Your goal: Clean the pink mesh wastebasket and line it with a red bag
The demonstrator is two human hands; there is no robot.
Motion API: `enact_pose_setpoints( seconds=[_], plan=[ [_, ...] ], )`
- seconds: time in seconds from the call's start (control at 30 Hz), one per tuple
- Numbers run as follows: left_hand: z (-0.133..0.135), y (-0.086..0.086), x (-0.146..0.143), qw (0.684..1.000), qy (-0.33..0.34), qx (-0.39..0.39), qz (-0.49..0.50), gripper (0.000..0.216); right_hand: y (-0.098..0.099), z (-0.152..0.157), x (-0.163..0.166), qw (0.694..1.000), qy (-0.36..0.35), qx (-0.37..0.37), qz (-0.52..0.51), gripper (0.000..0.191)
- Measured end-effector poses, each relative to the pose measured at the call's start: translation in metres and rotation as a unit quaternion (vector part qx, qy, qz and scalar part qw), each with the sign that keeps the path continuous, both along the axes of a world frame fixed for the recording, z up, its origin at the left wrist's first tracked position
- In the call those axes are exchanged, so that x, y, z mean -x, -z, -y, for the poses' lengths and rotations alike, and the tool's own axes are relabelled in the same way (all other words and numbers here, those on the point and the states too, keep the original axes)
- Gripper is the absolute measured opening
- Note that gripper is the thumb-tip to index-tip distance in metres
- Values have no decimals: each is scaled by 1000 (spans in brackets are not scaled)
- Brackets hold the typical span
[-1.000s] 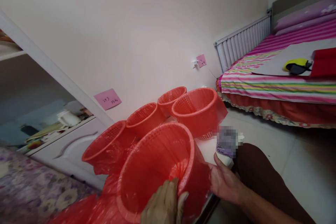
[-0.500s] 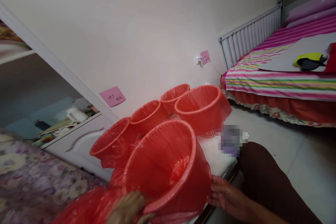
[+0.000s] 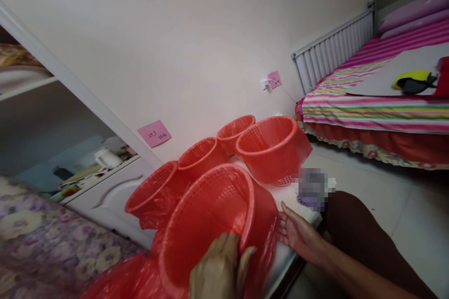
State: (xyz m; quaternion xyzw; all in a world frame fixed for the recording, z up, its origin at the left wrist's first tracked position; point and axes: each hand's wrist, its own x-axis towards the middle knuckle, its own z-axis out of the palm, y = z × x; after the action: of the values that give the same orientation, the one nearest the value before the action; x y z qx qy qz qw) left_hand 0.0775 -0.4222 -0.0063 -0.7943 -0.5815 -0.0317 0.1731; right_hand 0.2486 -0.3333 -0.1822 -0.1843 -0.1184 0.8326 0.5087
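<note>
A red plastic mesh basket (image 3: pixel 206 224) lined with a thin red bag stands nearest me on a white surface (image 3: pixel 291 196). My left hand (image 3: pixel 219 273) is closed over its near rim, pinching the bag against it. To the basket's right, my right hand (image 3: pixel 298 233) lies against the bag-covered wall, fingers stretched out. Loose red bag plastic (image 3: pixel 119 280) spills to the lower left.
Several more red baskets (image 3: pixel 270 145) stand in a row behind, toward the wall. A white cabinet (image 3: pixel 101 196) is at left, and a bed with a striped cover (image 3: pixel 372 107) at right. A pink note (image 3: pixel 154 133) sticks to the wall. My dark trouser leg (image 3: pixel 354 233) is at lower right.
My left hand has come back up onto the basket's near rim. The bag now sits flatter inside the basket. My right hand has risen slightly along the basket's side.
</note>
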Motion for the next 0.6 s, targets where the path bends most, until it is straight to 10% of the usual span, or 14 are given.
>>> enact_pose_setpoints(
  seconds=[0.37,0.6],
  plan=[
    [-13,8,-9,997,-39,59,-18,24,-13,15,16,993,93,-21,-73,32],
    [-14,13,-7,998,-39,34,-35,25,-19,28,17,981,2,-145,-125,37]
  ],
)
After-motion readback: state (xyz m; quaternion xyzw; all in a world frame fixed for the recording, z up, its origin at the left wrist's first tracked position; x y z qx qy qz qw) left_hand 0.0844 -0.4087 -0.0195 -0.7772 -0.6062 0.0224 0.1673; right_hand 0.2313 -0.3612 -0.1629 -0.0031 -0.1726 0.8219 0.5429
